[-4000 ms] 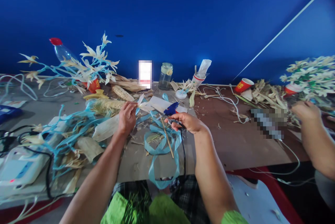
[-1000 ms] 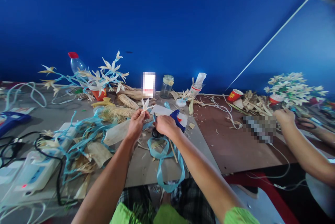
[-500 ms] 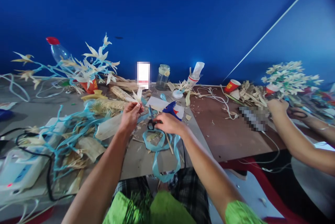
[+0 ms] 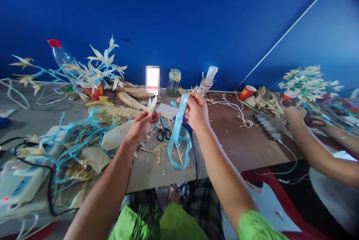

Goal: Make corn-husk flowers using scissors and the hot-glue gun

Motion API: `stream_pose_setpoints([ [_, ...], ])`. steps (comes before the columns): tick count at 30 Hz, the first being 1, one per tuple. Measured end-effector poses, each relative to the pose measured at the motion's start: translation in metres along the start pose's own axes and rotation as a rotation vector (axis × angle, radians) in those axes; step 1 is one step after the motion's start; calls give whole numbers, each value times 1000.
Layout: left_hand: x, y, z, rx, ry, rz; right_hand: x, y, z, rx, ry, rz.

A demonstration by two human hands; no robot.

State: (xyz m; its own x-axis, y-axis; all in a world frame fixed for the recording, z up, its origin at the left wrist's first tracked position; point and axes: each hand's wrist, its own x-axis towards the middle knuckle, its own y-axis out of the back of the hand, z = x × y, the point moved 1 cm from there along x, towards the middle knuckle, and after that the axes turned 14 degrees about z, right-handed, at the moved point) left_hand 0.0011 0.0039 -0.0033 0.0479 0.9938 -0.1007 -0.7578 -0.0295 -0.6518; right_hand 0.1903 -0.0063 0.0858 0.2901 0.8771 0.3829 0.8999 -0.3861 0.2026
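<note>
Between the fingertips of my left hand (image 4: pixel 143 126) is a small corn-husk flower (image 4: pixel 152 104), its pale petals pointing up. My right hand (image 4: pixel 197 110) pinches a light-blue ribbon (image 4: pixel 176 131), which hangs down in a long loop to the table. Black-handled scissors (image 4: pixel 163 134) lie between my hands. Behind the ribbon, a blue glue gun (image 4: pixel 187 125) is mostly hidden by it and by my right hand. A white card (image 4: pixel 167 110) lies just beyond the scissors.
Blue-stemmed husk flowers (image 4: pixel 98 70) stand in a red cup at left. Blue strips (image 4: pixel 60 157) and a power strip (image 4: pixel 26 180) lie nearer. A glass jar (image 4: pixel 173 83) stands at the back. At right, another person's hands (image 4: pixel 295 114) work with scissors beside a flower bunch (image 4: pixel 310 79).
My right hand has left the scissors on the table and risen, lifting the blue ribbon with it. My left hand still holds the flower, shifted slightly right.
</note>
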Motion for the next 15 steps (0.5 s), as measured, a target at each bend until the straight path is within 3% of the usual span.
stream_pose_setpoints([
  [2,-1,0,-1,21,26,-25,14,5,-11,257,-40,164],
  [4,-2,0,-1,18,26,-19,21,7,-20,395,-30,206],
  [10,-4,-2,-1,17,38,-44,13,-2,-26,486,80,84],
  [15,-10,-7,-1,10,136,-191,9,-6,-21,460,65,-24],
])
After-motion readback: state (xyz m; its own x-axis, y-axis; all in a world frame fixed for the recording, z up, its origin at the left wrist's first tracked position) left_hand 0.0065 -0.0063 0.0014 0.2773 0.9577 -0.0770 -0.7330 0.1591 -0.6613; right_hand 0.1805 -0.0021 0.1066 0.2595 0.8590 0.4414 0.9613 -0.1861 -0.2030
